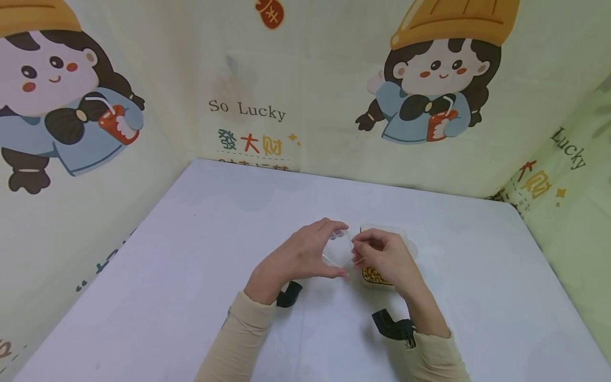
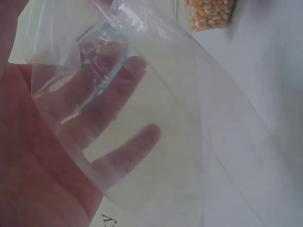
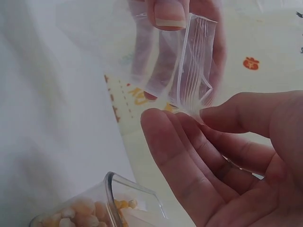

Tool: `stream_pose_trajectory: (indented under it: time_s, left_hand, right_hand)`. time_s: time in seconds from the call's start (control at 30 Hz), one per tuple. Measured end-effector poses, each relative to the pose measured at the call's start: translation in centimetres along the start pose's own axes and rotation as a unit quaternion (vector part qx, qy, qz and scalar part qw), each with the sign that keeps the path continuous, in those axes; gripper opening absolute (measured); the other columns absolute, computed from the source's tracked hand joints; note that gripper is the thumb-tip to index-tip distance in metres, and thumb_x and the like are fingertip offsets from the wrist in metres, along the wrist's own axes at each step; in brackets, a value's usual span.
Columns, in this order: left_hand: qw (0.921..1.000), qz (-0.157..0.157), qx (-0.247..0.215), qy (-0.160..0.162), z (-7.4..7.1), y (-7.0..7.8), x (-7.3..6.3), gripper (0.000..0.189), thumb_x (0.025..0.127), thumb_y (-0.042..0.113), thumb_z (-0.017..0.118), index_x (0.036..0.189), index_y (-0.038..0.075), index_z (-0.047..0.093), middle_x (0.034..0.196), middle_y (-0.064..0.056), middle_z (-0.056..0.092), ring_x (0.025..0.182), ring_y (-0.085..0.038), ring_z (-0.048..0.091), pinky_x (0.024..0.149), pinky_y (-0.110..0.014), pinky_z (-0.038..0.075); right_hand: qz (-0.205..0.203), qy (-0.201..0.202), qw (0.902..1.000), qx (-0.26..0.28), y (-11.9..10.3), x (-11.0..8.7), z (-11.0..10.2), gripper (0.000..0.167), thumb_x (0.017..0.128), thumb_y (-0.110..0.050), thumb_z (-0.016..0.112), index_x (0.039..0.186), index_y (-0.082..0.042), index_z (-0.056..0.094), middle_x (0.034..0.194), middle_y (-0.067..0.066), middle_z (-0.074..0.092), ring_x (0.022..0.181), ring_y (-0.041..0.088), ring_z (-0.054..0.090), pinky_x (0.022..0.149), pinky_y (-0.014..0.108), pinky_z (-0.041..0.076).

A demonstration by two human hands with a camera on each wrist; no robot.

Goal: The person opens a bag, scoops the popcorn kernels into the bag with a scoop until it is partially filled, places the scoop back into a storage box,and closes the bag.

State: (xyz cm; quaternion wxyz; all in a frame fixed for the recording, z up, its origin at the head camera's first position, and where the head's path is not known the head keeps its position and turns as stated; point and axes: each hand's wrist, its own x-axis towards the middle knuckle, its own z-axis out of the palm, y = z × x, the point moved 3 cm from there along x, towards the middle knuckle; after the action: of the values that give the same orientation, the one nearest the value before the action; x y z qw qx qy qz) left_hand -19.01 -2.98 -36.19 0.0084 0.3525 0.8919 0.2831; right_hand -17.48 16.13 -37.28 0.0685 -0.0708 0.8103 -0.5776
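A clear plastic zip bag (image 1: 338, 250) is held up between both hands over the table. My left hand (image 1: 302, 250) holds it, thumb on the near side and fingers behind, showing through the film in the left wrist view. My right hand (image 1: 389, 260) pinches the lower end of the ribbed zip strip (image 3: 195, 61) between thumb and fingers. The bag body (image 2: 175, 142) hangs flat, with no contents showing. Beneath the right hand stands a clear box (image 3: 110, 189) of yellow corn kernels (image 1: 374, 275), partly covered by that hand.
The white tabletop (image 1: 215, 223) spreads around the hands. A cloth backdrop (image 1: 329, 143) printed with cartoon figures and lettering rises behind and at both sides. Black wrist mounts (image 1: 393, 326) stick out beneath the forearms.
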Motion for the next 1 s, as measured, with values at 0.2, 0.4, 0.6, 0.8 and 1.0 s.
stream_pose_trajectory:
  time_s: [0.2, 0.4, 0.6, 0.8, 1.0]
  left_hand:
    - [0.9999, -0.007, 0.002, -0.010, 0.2, 0.1, 0.1, 0.085, 0.075, 0.050, 0.083, 0.144, 0.016, 0.045, 0.128, 0.000, 0.059, 0.116, -0.019, 0.061, 0.097, -0.036, 0.052]
    - [0.9999, -0.010, -0.002, -0.014, 0.2, 0.1, 0.0, 0.083, 0.075, 0.049, 0.083, 0.143, 0.017, 0.046, 0.128, 0.000, 0.060, 0.116, -0.018, 0.061, 0.096, -0.035, 0.052]
    - [0.9999, -0.013, -0.010, -0.004, 0.0, 0.0, 0.1, 0.085, 0.076, 0.049, 0.083, 0.144, 0.016, 0.045, 0.128, 0.000, 0.060, 0.116, -0.019, 0.061, 0.097, -0.036, 0.052]
    - [0.9994, -0.033, -0.008, -0.008, -0.3, 0.0, 0.1, 0.085, 0.075, 0.049, 0.083, 0.145, 0.019, 0.044, 0.130, 0.002, 0.060, 0.117, -0.015, 0.060, 0.098, -0.035, 0.052]
    - [0.9984, -0.053, -0.011, -0.016, -0.1, -0.2, 0.0, 0.085, 0.076, 0.049, 0.083, 0.145, 0.019, 0.044, 0.131, 0.002, 0.059, 0.119, -0.015, 0.059, 0.099, -0.036, 0.051]
  right_hand:
    - [-0.001, 0.000, 1.0000, -0.004, 0.1, 0.1, 0.0, 0.016, 0.098, -0.009, 0.060, 0.108, 0.002, 0.066, 0.095, 0.021, 0.068, 0.077, 0.024, 0.071, 0.073, 0.039, 0.061]
    - [-0.002, -0.005, 1.0000, -0.008, 0.1, -0.1, 0.1, 0.016, 0.098, -0.009, 0.060, 0.108, 0.002, 0.066, 0.095, 0.021, 0.067, 0.077, 0.023, 0.071, 0.072, 0.036, 0.061]
    - [-0.005, 0.007, 1.0000, -0.005, -0.4, -0.4, -0.6, 0.022, 0.098, -0.012, 0.060, 0.112, 0.004, 0.065, 0.097, 0.023, 0.068, 0.081, 0.026, 0.071, 0.073, 0.038, 0.061]
    - [-0.008, 0.035, 0.9992, 0.017, -1.3, -1.3, -2.0, 0.027, 0.098, -0.017, 0.062, 0.112, 0.006, 0.064, 0.098, 0.024, 0.067, 0.082, 0.026, 0.071, 0.075, 0.042, 0.061]
    - [-0.023, 0.060, 0.9979, -0.009, -2.0, -2.1, -3.7, 0.032, 0.099, -0.021, 0.061, 0.114, 0.007, 0.063, 0.101, 0.024, 0.067, 0.084, 0.019, 0.071, 0.075, 0.036, 0.061]
